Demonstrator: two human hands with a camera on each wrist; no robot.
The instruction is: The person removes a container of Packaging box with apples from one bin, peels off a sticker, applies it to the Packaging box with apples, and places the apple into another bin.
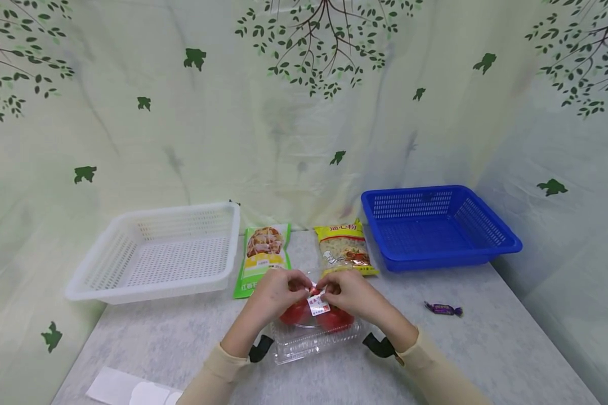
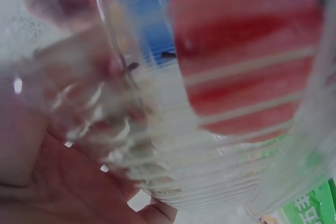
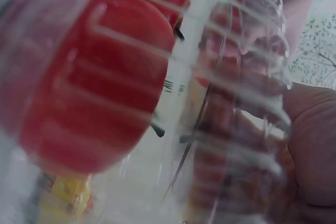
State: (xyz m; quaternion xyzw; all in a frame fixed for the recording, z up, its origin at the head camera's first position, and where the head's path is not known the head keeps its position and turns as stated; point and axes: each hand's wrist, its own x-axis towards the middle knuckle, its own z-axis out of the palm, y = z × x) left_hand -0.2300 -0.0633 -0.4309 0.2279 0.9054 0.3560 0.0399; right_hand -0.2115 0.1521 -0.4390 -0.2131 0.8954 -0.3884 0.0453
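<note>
The tomato box (image 1: 315,337) is clear, glossy plastic with ribbed walls, and a paper label (image 1: 318,305) is stuck on top. The tomatoes (image 1: 296,313) inside look smooth and shiny. Both baskets, white (image 1: 157,253) and blue (image 1: 436,225), are perforated plastic. The tabletop (image 1: 486,349) looks matt and mottled grey, like stone. The backdrop (image 1: 284,112) is soft printed cloth.

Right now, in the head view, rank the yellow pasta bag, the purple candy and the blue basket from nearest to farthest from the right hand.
1. Yellow pasta bag: just beyond the right hand, which grips the clear tomato box.
2. Purple candy: out to the right on the table.
3. Blue basket: at the back right.
</note>
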